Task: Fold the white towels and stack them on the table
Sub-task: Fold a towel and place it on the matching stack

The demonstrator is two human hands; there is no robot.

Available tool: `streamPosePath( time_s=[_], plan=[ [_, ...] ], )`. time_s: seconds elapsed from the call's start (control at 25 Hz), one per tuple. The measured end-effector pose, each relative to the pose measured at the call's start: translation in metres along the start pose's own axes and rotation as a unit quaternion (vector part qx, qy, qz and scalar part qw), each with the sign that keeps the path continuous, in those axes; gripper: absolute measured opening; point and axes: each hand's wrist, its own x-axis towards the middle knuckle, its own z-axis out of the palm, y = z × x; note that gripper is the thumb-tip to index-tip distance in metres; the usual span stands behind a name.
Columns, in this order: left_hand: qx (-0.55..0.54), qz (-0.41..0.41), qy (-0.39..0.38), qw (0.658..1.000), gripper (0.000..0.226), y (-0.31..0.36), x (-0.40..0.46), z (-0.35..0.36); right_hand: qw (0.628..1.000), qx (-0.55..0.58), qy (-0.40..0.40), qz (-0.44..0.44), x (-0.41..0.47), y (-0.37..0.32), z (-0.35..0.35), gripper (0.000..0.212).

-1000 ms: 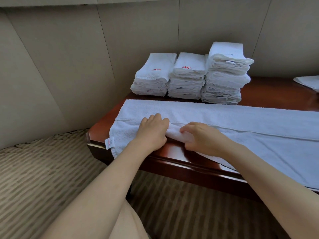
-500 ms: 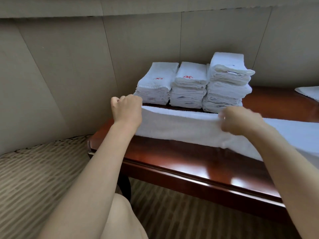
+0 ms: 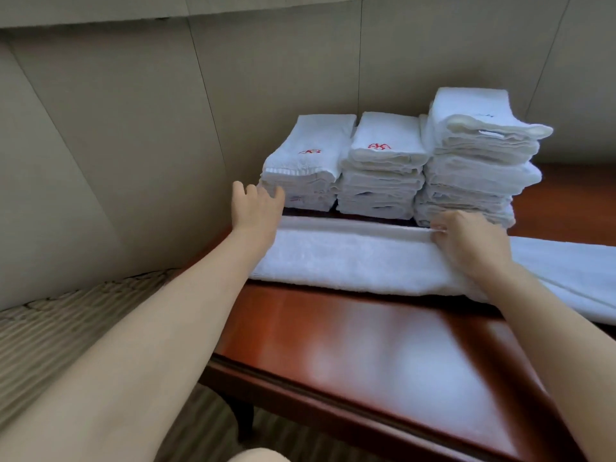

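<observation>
While the long white terry towel (image 3: 366, 261) is lying folded lengthwise across the glossy reddish-brown wooden table (image 3: 366, 355), both hands are sitting at its far edge. The left hand (image 3: 256, 211) is hovering over the towel's left end, fingers spread and relaxed, gripping nothing, fingertips reaching toward the stacks behind the towel. The right hand (image 3: 466, 245) is resting further right on the towel, fingers curled and pinching the far hem against the layer below. The towel's right part is running out of view past the right hand, a lower layer showing on the near side. Directly behind the towel, three stacks of folded white towels are sitting side by side: left stack (image 3: 310, 161) and middle stack (image 3: 383, 165) with red embroidery on top, right stack (image 3: 476, 151) tallest. Behind the stacks, a beige panelled wall (image 3: 133, 128) is standing. Left of the towel and below table level, striped beige carpet (image 3: 50, 335) is showing.
</observation>
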Motion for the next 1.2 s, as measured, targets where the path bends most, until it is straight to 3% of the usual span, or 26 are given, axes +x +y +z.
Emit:
streamPosePath(
  time_s=[0.16,0.28,0.4,0.52,0.68,0.8,0.88,1.0,1.08,1.12,1.2],
  plan=[
    [0.004,-0.003,-0.023,1.0,0.058,0.005,0.002,0.001,0.999,0.033,-0.012,0.003,0.005,0.004,0.008,0.019],
    [-0.116,0.128,0.029,0.985,0.039,0.047,-0.001,-0.037,0.997,0.068,-0.028,-0.016,-0.001,0.015,0.0,0.012],
    [-0.227,0.272,0.062,0.933,0.031,0.118,-0.016,-0.083,0.996,0.057,-0.066,-0.009,-0.011,0.044,-0.016,0.019],
    [-0.257,0.354,0.04,0.898,0.03,0.186,-0.024,-0.11,0.995,0.005,-0.097,0.013,-0.029,0.082,-0.032,0.026],
    [-0.186,0.364,0.043,0.912,0.031,0.237,-0.021,-0.133,0.982,-0.035,-0.145,0.119,-0.061,0.145,-0.068,0.033],
    [-0.157,0.345,0.014,0.925,0.032,0.251,-0.016,-0.154,0.948,-0.094,-0.199,0.231,-0.081,0.186,-0.1,0.034],
    [-0.161,0.336,-0.037,0.927,0.033,0.257,-0.007,-0.164,0.938,-0.081,-0.146,0.303,-0.085,0.205,-0.117,0.032],
    [-0.189,0.341,-0.051,0.92,0.022,0.26,0.01,-0.163,0.94,-0.105,0.105,0.306,-0.075,0.227,-0.113,0.034],
    [-0.224,0.35,-0.035,0.909,0.026,0.256,0.024,-0.158,0.929,-0.098,0.201,0.294,-0.07,0.237,-0.097,0.039],
    [-0.242,0.355,-0.041,0.902,0.027,0.254,0.029,-0.156,0.932,-0.087,0.194,0.292,-0.068,0.243,-0.088,0.04],
    [-0.27,0.356,-0.066,0.892,0.023,0.254,0.035,-0.149,0.945,-0.076,0.108,0.3,-0.068,0.25,-0.069,0.04]
  ],
)
